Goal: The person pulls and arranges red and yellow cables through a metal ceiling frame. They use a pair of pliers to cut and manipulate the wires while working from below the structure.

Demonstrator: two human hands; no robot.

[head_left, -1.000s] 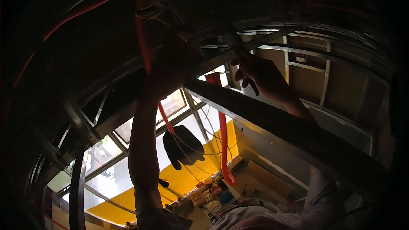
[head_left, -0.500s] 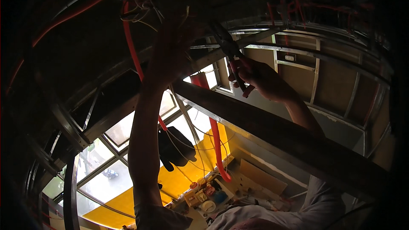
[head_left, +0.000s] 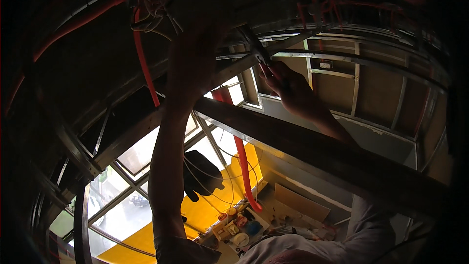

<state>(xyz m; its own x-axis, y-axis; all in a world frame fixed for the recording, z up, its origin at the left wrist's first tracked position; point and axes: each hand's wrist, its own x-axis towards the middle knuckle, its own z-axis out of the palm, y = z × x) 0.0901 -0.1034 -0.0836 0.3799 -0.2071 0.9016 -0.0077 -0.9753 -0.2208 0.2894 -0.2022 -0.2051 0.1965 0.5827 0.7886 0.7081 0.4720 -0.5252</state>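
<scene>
My right hand (head_left: 292, 89) is wrapped round a pair of pliers (head_left: 260, 53) with red handles and a dark head. The jaws point up and left toward my left hand, and the handles sit close together in my grip. Raised in deep shadow, my left hand (head_left: 194, 56) is close to the pliers' tip; its fingers are too dark to make out, and so is anything in them. Up and left of it hangs a tangle of thin wires (head_left: 155, 13) beside a red conduit (head_left: 142, 61).
A metal beam (head_left: 303, 139) crosses below my right forearm. Another red conduit (head_left: 245, 166) hangs beside loose thin wires. Metal framing (head_left: 359, 76) and an outlet box (head_left: 325, 65) are at right. Below are windows (head_left: 124, 210), a yellow panel (head_left: 141, 237) and a cluttered surface with a cardboard sheet (head_left: 300, 203).
The pliers' handles, spread apart before, have closed together in my right hand, which has shifted slightly left. A light wire end near my left hand no longer shows.
</scene>
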